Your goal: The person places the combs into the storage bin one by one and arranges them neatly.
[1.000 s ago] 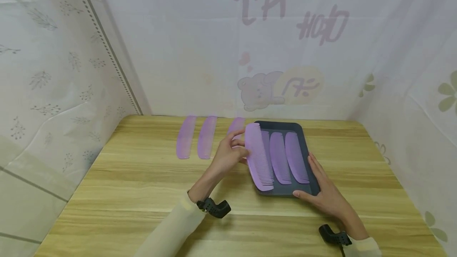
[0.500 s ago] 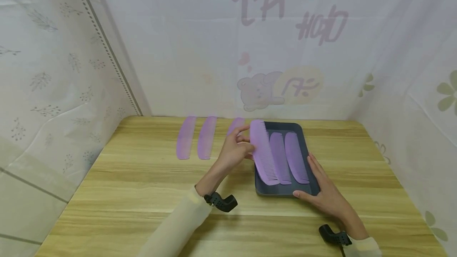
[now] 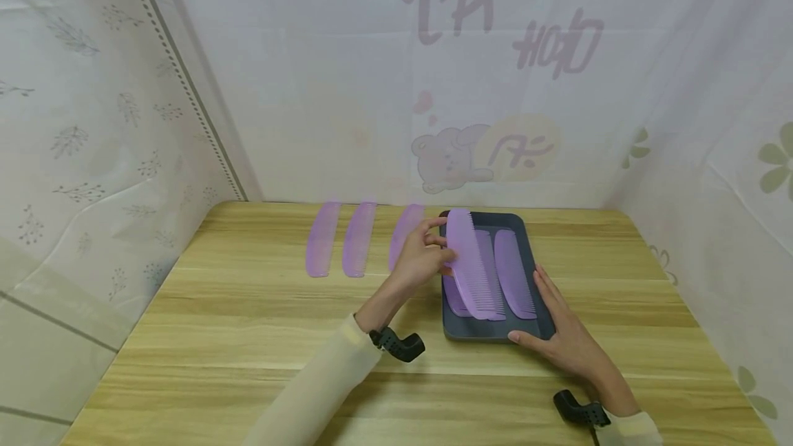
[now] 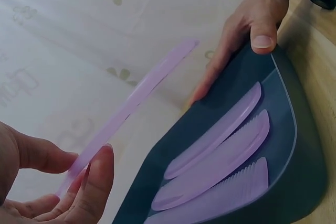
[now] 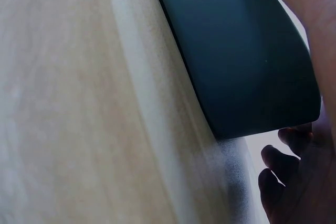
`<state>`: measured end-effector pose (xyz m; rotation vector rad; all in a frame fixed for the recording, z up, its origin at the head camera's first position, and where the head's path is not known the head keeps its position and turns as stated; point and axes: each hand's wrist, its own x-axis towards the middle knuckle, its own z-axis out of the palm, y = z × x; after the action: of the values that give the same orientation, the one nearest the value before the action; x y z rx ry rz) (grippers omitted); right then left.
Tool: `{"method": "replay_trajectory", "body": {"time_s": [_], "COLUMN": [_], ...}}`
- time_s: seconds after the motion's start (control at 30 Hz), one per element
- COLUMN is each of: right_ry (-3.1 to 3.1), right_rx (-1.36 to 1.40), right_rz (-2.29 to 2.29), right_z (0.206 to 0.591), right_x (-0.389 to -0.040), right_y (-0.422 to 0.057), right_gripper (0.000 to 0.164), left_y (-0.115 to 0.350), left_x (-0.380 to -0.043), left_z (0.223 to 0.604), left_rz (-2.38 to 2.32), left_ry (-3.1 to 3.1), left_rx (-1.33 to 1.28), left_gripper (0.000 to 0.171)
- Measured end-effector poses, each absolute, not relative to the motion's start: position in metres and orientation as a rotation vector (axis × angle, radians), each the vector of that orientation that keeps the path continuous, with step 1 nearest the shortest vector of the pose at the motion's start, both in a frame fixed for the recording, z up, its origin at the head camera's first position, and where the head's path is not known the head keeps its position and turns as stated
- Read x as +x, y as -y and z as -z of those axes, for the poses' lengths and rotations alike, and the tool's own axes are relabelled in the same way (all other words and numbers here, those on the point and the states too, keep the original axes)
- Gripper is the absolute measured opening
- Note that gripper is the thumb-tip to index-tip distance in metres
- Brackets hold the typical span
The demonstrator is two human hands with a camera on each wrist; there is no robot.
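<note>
My left hand (image 3: 424,258) pinches a light purple comb (image 3: 472,267) by its curved back, between thumb and fingers. This comb (image 4: 128,109) is raised over the dark blue-grey tray (image 3: 489,330), its teeth toward the right in the head view. Three more purple combs lie in the tray, among them the right one (image 3: 514,274) and the middle one (image 4: 215,161); the held comb partly covers two of them in the head view. My right hand (image 3: 566,336) holds the tray's near right corner, thumb at the front rim and fingers along the right side.
Left of the tray, three purple combs stand in a row on the wooden table (image 3: 248,336): a far left comb (image 3: 323,239), a second comb (image 3: 359,239) and a third comb (image 3: 405,232) partly behind my left hand. A patterned cloth (image 3: 334,88) hangs behind.
My left hand has moved right with the pinched comb, from the tray's left edge to over its middle combs. The left comb inside the tray shows again beneath it. My right hand stays put.
</note>
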<state>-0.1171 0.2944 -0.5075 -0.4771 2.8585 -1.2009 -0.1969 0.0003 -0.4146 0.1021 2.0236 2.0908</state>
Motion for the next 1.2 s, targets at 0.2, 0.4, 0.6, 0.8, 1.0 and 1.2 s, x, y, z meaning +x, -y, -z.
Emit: {"method": "replay_trajectory", "body": {"time_s": [0.2, 0.4, 0.6, 0.8, 1.0, 1.2], "right_ry": [-2.855, -2.859, -2.845, -2.839, -2.836, -2.835], "right_rx": [-0.484, -0.463, -0.461, -0.452, -0.456, -0.452], "right_rz": [1.208, 1.191, 1.187, 1.190, 1.197, 1.198], "right_z": [0.509, 0.508, 0.508, 0.508, 0.508, 0.508], "right_x": [-0.117, -0.117, -0.119, -0.118, -0.118, -0.119], "right_y": [-0.294, -0.294, -0.294, -0.294, -0.294, -0.295], "right_gripper": [0.118, 0.118, 0.120, 0.119, 0.119, 0.119], "left_y": [-0.011, -0.021, -0.031, -0.042, -0.051, -0.060], "left_x": [-0.200, -0.206, -0.211, -0.215, -0.220, -0.227], "left_z": [0.414, 0.415, 0.417, 0.422, 0.426, 0.428], "left_rz": [-2.061, -2.057, -2.025, -2.011, -1.981, -1.938], "left_ry": [-2.014, -1.978, -1.958, -1.936, -1.932, -1.965], "left_rx": [0.155, 0.169, 0.130, 0.133, 0.128, 0.091], "left_gripper": [0.070, 0.069, 0.067, 0.063, 0.063, 0.061]}}
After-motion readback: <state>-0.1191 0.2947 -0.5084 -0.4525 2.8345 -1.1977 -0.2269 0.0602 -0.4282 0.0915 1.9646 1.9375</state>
